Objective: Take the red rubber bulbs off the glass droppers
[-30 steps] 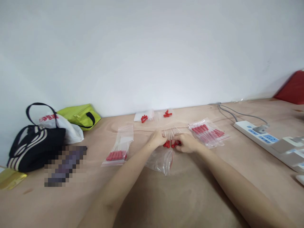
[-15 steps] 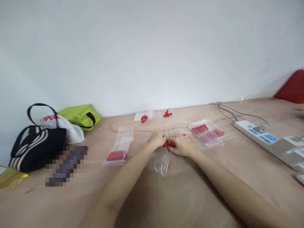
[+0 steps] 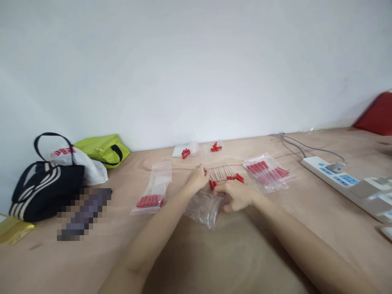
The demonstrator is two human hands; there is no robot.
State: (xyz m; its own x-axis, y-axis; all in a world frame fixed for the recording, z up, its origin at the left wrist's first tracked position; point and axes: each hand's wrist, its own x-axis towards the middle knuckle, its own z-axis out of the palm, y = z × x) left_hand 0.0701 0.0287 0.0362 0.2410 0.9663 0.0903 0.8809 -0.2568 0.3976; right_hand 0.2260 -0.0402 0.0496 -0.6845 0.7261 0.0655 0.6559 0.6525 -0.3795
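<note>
Several red-handled thin rods lie fanned on the table with their pale shafts pointing toward the wall. Left of the fan is my left hand, its fingers curled close to the shafts of the leftmost rods; whatever they may pinch is too small to make out. My right hand is just in front of the red handles, thumb and forefinger apart, nothing visible between them. Under and between the hands a clear zip bag lies flat, partly covered by my left wrist and right fingers.
Filled bags of red-handled rods lie left and right. Small red pieces rest on plastic bags by the wall, with more red pieces beside them. A power strip is at right; a black bag stands at left.
My right hand has drawn back toward me and opened, uncovering the red handles. My left hand has moved slightly up and left, off the handles.
</note>
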